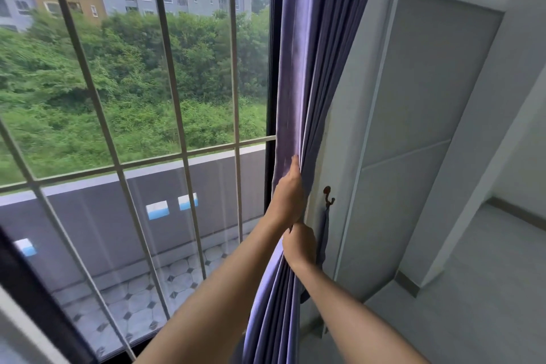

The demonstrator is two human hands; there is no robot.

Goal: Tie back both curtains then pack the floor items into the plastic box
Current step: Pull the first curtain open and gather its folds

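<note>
A window [133, 127] with pale bars fills the left half of the frame, looking out on green trees, apartment blocks at the upper left and a tiled balcony [165, 289] at the lower left. A grey door [413, 133] stands in the wall at the right of the frame, with pale floor [487, 289] at the lower right. The purple curtain [307, 53] hangs gathered in folds down the centre of the frame, from the top edge to the bottom, against the dark window frame. Two bare forearms reach up from the bottom edge. The left hand [288, 195], at centre, grips the bunched curtain with its fingers curled round the folds. The right hand [300, 244], just below it and touching it, is also closed round the gathered cloth. A purple tie-back strap [324, 233] hangs down the wall just right of the hands. It hangs from a small brown wall hook [328, 196], right of centre
</note>
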